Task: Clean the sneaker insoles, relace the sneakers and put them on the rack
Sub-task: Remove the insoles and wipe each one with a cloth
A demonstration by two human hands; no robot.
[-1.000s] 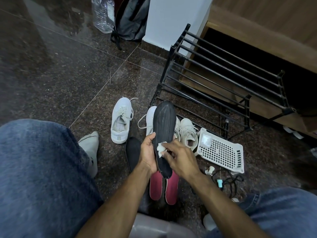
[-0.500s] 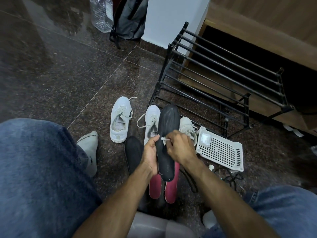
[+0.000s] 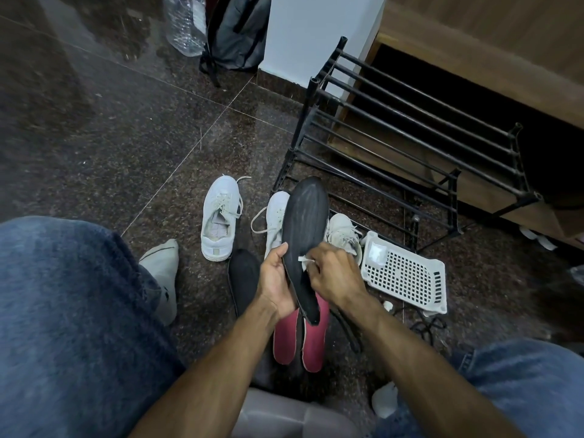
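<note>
My left hand (image 3: pixel 277 281) grips a long black insole (image 3: pixel 305 216) by its lower half, toe end pointing up and away. My right hand (image 3: pixel 335 273) pinches a small white wipe (image 3: pixel 304 259) against the insole's middle. On the floor below lie another black insole (image 3: pixel 243 273) and two red insoles (image 3: pixel 311 346). Three white sneakers stand beyond: one (image 3: pixel 219 216) at the left, one (image 3: pixel 276 216) partly behind the held insole, one (image 3: pixel 343 232) at its right. The black metal shoe rack (image 3: pixel 395 147) stands behind them.
A white perforated plastic basket (image 3: pixel 407 276) lies right of my hands, with dark laces (image 3: pixel 426 327) beside it. My knees in blue jeans frame the view, a socked foot (image 3: pixel 162 273) at the left. A backpack (image 3: pixel 237 33) and water bottle (image 3: pixel 186 23) lean by the far wall.
My right hand with the wipe slid up the insole, from near its lower part to its middle. The left hand kept its grip, and the insole tilted slightly to the right.
</note>
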